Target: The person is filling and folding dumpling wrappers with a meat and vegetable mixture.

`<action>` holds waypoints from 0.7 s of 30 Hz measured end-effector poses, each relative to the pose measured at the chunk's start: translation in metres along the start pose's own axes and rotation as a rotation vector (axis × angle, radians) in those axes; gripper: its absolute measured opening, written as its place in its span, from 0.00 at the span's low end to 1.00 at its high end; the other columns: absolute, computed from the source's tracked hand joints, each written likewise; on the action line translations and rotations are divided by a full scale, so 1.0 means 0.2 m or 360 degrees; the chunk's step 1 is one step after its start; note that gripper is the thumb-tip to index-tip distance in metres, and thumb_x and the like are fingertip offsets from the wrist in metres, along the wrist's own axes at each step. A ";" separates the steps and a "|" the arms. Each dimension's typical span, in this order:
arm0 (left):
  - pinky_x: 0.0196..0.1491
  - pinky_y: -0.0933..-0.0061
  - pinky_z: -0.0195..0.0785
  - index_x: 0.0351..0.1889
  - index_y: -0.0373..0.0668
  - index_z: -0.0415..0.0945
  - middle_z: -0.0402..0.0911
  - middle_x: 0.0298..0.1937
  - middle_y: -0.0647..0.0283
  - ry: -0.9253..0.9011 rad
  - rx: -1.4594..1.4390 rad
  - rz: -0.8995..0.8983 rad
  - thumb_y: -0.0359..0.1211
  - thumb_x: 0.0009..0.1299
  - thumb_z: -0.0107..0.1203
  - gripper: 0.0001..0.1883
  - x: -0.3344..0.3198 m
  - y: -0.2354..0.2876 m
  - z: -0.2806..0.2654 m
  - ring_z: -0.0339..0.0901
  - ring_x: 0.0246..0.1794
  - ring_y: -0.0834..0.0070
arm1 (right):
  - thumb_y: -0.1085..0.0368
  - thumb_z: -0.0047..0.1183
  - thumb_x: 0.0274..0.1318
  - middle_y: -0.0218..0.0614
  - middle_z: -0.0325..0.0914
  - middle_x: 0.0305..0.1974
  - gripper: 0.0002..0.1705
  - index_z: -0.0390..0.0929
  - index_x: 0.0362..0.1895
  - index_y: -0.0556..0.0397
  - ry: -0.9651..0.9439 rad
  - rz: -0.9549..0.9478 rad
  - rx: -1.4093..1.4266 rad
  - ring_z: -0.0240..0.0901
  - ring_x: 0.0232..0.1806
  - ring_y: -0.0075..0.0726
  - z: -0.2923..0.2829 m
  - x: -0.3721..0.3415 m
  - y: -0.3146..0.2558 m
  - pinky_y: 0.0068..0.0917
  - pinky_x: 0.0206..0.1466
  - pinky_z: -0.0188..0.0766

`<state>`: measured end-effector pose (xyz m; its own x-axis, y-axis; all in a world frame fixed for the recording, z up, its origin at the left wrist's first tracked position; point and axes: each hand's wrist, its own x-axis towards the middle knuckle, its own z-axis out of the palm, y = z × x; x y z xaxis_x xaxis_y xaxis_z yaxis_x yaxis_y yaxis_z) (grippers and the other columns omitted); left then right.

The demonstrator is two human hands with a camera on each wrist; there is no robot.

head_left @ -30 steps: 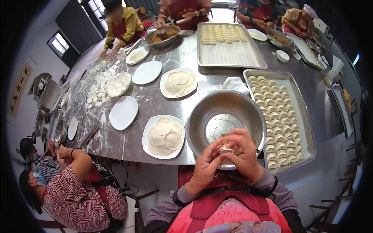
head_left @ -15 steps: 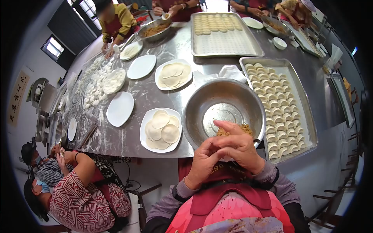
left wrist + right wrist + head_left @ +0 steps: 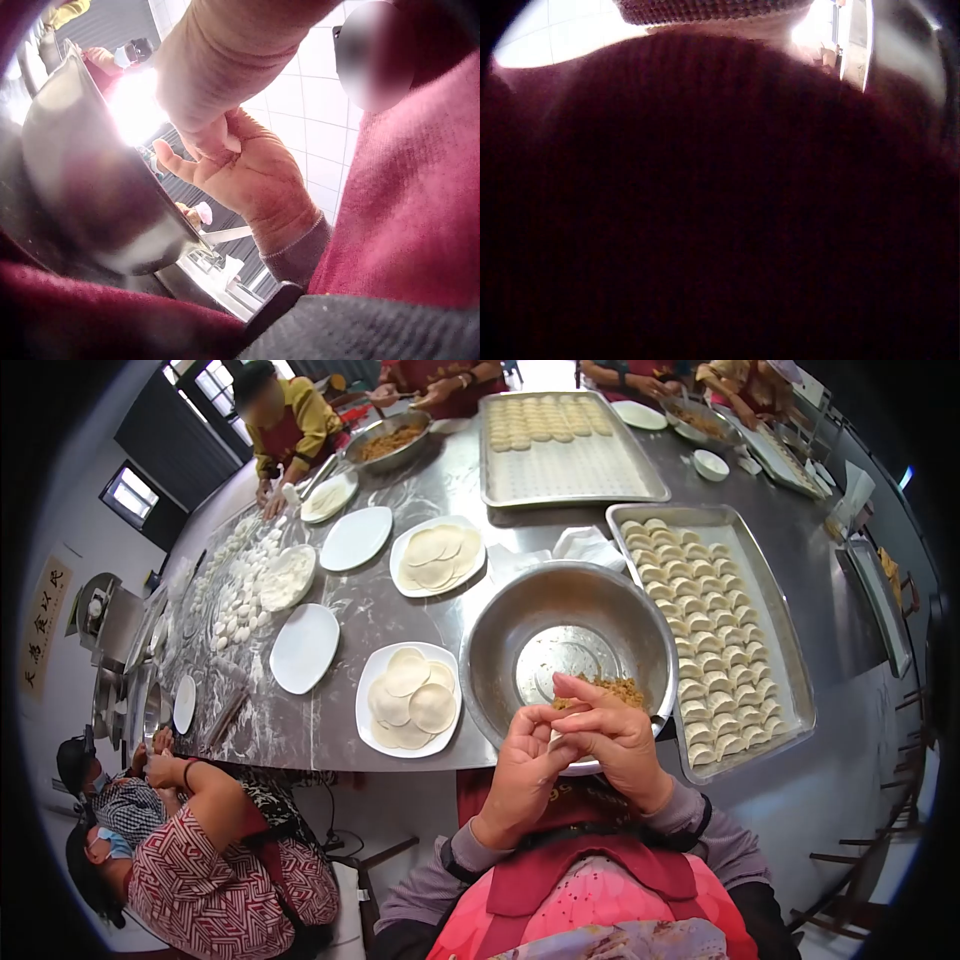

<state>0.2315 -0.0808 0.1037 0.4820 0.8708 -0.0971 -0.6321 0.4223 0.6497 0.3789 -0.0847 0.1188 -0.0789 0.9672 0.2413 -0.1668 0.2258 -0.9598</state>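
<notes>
Both hands meet over the near rim of a large steel bowl [image 3: 500, 645] in the head view. Between their fingertips they pinch a dumpling [image 3: 556, 737], of which only a pale sliver of dough shows. The left hand [image 3: 525, 770] grips it from the left, thumb and fingers bent together. From the other side the right hand [image 3: 620, 745] pinches it, its index finger raised and stretched forward. Brown filling [image 3: 625, 690] lies in the bowl just beyond the right hand. Dark apron cloth fills most of the right wrist view.
Left of the bowl stands a plate of round wrappers [image 3: 372, 705], with another wrapper plate [image 3: 470, 575] behind. A tray [image 3: 770, 620] of dumplings in rows lies to the right, a larger tray [image 3: 560, 485] farther back. Several people work around the steel table; one person [image 3: 225, 840] sits at left.
The hands have drawn closer around the dumpling, and its white dough and filling, visible a second ago, are now mostly covered by fingers. The head view has shifted slightly.
</notes>
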 end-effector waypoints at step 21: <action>0.67 0.61 0.54 0.65 0.40 0.51 0.65 0.61 0.54 -0.0169 -0.0276 -0.0138 0.48 0.72 0.46 0.31 0.00 0.03 0.06 0.63 0.63 0.64 | 0.64 0.58 0.52 0.47 0.73 0.55 0.22 0.74 0.52 0.59 0.0072 -0.0350 -0.0517 0.67 0.59 0.50 -0.05 -0.01 0.00 0.38 0.62 0.61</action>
<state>0.2344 -0.0820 0.1168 0.5945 0.8018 -0.0614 -0.6758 0.5396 0.5022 0.3898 -0.0851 0.1172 -0.0315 0.8942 0.4465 0.1454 0.4460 -0.8831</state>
